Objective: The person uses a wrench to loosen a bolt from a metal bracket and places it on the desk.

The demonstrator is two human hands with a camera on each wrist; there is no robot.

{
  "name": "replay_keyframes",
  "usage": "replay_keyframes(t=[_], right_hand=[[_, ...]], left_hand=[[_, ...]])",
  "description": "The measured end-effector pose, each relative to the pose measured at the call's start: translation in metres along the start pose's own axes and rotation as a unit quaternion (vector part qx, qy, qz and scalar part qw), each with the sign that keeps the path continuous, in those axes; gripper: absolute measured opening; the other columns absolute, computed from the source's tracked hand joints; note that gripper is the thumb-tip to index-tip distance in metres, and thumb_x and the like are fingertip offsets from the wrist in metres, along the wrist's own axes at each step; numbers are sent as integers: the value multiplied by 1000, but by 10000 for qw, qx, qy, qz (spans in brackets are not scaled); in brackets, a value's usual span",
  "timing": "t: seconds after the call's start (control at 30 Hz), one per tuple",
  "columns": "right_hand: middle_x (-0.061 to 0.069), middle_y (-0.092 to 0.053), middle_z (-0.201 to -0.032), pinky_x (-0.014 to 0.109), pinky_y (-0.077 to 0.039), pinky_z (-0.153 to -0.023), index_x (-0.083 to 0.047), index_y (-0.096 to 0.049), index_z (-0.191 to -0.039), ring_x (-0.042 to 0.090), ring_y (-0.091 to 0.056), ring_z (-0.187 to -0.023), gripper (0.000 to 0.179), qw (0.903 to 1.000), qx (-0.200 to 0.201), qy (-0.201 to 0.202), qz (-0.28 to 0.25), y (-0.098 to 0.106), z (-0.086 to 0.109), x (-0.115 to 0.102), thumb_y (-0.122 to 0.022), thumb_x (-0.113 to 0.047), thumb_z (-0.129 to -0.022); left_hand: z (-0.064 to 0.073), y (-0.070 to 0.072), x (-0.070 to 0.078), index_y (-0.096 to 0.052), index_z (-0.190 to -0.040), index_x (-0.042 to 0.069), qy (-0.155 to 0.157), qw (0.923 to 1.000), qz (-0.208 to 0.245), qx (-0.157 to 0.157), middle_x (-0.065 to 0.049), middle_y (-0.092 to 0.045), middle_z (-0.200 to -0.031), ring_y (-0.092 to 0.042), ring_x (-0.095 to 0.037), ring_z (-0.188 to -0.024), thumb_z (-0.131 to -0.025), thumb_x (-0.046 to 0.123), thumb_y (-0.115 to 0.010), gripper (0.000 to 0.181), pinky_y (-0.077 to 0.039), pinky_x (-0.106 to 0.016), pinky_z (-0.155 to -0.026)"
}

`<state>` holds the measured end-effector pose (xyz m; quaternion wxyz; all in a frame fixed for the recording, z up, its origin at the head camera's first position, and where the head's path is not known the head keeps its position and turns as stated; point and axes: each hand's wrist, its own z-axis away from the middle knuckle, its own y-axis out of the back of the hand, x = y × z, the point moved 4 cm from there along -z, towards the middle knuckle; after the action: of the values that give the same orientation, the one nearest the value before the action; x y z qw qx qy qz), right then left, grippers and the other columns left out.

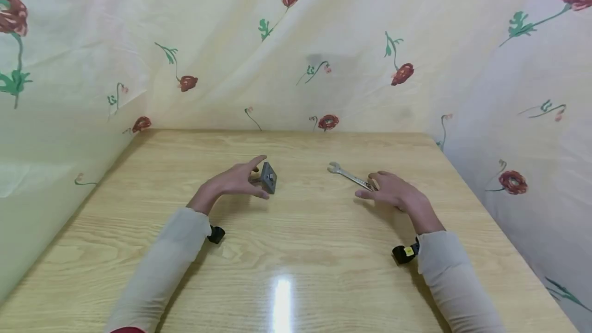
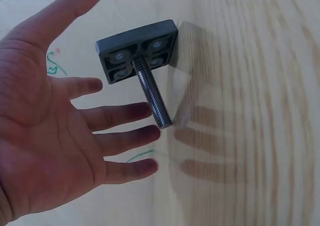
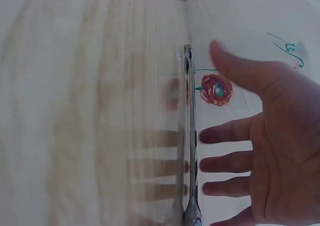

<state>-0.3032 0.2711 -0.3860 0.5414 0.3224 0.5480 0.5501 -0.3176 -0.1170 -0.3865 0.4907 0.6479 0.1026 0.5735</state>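
On the table, a grey square foot plate [image 1: 269, 178] with a threaded rod stands tipped on its edge. My left hand [image 1: 235, 179] is beside it, fingers spread and thumb lifted. In the left wrist view the rod [image 2: 151, 93] slants down from the plate's ribbed underside, and some fingertips reach right to it without curling round. A metal open-ended wrench [image 1: 348, 173] lies flat to the right, its open jaw pointing away to the left. Over its near end hovers my right hand [image 1: 393, 190], fingers loosely extended. The right wrist view shows the wrench [image 3: 191, 136] edge-on, close to the fingertips.
The light wooden table [image 1: 296, 235] reaches back to a pale cloth [image 1: 222, 24] printed with red flowers, which also hangs along both sides. Dark wrist cameras [image 1: 216, 234] sit at both sleeve cuffs. A bright reflection shows on the front of the tabletop.
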Motion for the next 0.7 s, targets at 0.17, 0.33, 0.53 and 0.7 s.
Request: replay_keyframes(t=[0.17,0.33,0.53,0.7], right_hand=[[6,-50,-77,30,-37,-58,-6,-57,-88,18,-45,-66,42,9998,-95,81,-153,-1,-4,-1,-64,-48,-88],[6,-55,-79,30,-38,-61,-1,-61,-98,17,-46,-67,33,9998,38,213,14,1,-4,-3,-65,-33,-90],[18,-66,-102,38,-46,-74,2,-64,-106,23,-56,-83,27,9988,216,390,207,-1,-4,-6,-62,-21,-92],[19,-66,-100,43,-50,-76,3,-67,-101,25,-60,-86,19,9972,487,438,366,-2,-3,-8,-61,-13,-92]], left_hand=[[-4,-2,3,-11,-156,27,88,9999,8,-84,-19,-48,-143,-50,-33,-131,-71,49,-80,111,-43,-51,-104],[-9,-4,6,-10,-156,27,89,9999,-41,-140,-17,-49,-141,-51,-31,-127,-72,43,-82,111,-44,-49,-102],[-16,-7,5,-14,-155,21,270,9996,-116,-48,-18,-52,-136,-55,-29,-118,-72,38,-82,109,-48,-42,-94],[-21,-8,8,-18,-155,16,479,9987,-177,80,-19,-49,-139,-52,-32,-121,-74,34,-81,104,-47,-45,-98]])
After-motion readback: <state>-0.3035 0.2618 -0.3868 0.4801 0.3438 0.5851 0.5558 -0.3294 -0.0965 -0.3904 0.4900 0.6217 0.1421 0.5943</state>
